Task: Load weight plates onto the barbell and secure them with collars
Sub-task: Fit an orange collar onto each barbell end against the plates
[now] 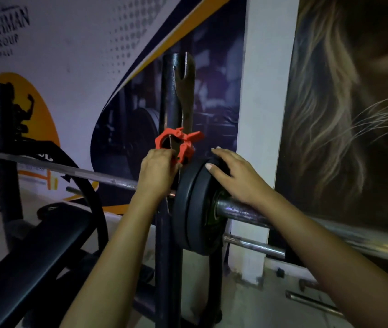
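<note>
- Two black weight plates sit side by side on the barbell, pushed in against the rack upright, with the bare steel sleeve running out toward you on the right.
- Your left hand is clenched on the red clamp collar, holding it just above the bar and beside the upright; the collar's lever stands open and it is not on the sleeve.
- Your right hand lies flat and released on the upper rim of the outer plate, fingers spread over the edge, gripping nothing.
- One thin section of the bar runs left from the plates across the black padded bench, resting in the rack hook.
- Several loose steel bars lie low behind the plates and on the floor at right.
- Wall graphics fill the background.
</note>
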### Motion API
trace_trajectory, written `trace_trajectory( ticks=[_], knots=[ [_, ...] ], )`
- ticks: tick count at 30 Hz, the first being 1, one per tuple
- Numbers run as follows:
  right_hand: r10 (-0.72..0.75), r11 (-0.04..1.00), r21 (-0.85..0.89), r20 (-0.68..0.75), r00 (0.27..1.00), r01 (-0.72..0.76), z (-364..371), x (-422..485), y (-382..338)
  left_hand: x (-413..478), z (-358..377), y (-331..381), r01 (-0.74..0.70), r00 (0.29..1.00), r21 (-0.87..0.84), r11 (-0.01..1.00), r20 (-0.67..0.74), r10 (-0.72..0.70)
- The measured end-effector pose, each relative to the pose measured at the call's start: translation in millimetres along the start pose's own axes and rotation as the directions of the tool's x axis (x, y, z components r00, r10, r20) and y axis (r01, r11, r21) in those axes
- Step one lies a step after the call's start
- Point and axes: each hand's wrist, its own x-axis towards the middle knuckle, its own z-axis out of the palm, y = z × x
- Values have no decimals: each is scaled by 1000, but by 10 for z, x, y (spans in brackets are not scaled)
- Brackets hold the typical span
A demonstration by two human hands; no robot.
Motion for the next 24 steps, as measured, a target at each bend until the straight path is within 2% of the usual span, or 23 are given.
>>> trace_trajectory(
  ticks=[2, 5, 10, 15, 17, 20, 22, 24],
  knots=[
    [18, 999, 46, 15, 1000, -18, 74, 88, 56, 50, 69, -71, -69, 998, 61, 996, -6, 70],
    [23, 991, 132, 9, 1000, -24, 162, 130, 115, 78, 109, -175, -148, 986, 43, 988, -69, 151],
    [2, 982, 190, -15, 1000, 1, 162, 186, 141, 139, -115, -164, -63, 976, -165, 984, -216, 27],
    [23, 961, 277, 19, 1000, -27, 62, 341, 110, 177, -378, 59, -129, 952, -221, 967, -301, 58],
    [77, 881, 469, -5, 997, -65, -14, 381, 59, 139, -413, 206, -160, 950, -193, 968, -298, 98],
    [180, 635, 761, 20, 983, -132, -199, 379, -24, 12, -350, 504, -221, 940, -113, 969, -291, 181],
    [165, 546, 821, 86, 983, -163, -377, 292, -18, -91, -273, 762, -247, 935, -45, 968, -272, 226],
    [117, 522, 830, 156, 981, -194, -582, 147, 54, -190, -202, 1038, -264, 931, 15, 965, -258, 258]
  ],
)
